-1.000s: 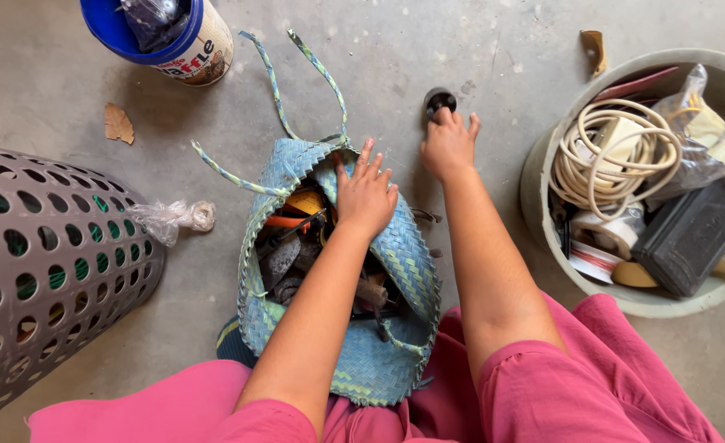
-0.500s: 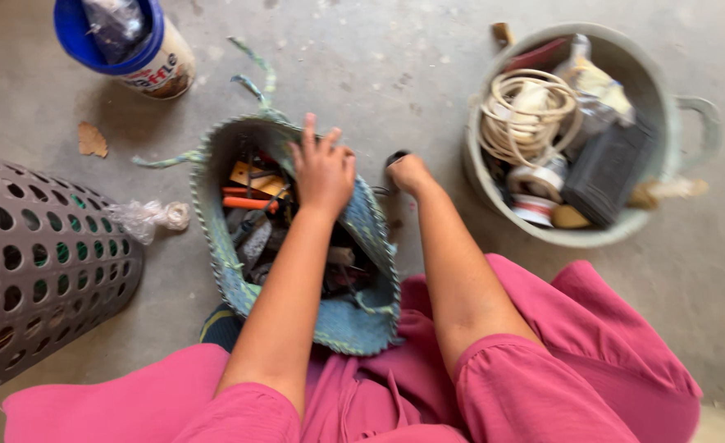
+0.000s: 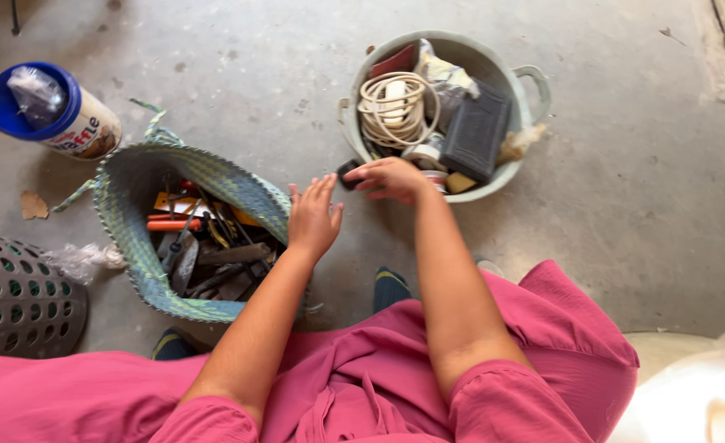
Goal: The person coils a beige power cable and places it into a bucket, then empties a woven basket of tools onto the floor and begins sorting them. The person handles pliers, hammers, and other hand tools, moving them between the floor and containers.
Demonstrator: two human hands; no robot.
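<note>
Head view: both hands over the concrete floor.
Right hand (image 3: 393, 178): fingers grasping a small black round object (image 3: 348, 173), beside the pale green plastic tub (image 3: 535, 102).
Left hand (image 3: 313, 216): fingers released, spread at the rim of the woven blue-green basket (image 3: 133, 221).

Round blue-rimmed canister (image 3: 55, 115) with white-and-brown label, far left, beside woven bag (image 3: 133, 213)

- Left hand (image 3: 312, 216) is open, fingers spread, palm down, arm stretched forward.
- Right hand (image 3: 391, 178) reaches forward, fingers curled in a pinch, wrist bent left.

right hand (image 3: 391, 178) pinches small black object (image 3: 348, 173) beside tub (image 3: 535, 78); left hand (image 3: 313, 217) on woven bag (image 3: 137, 238).
</note>
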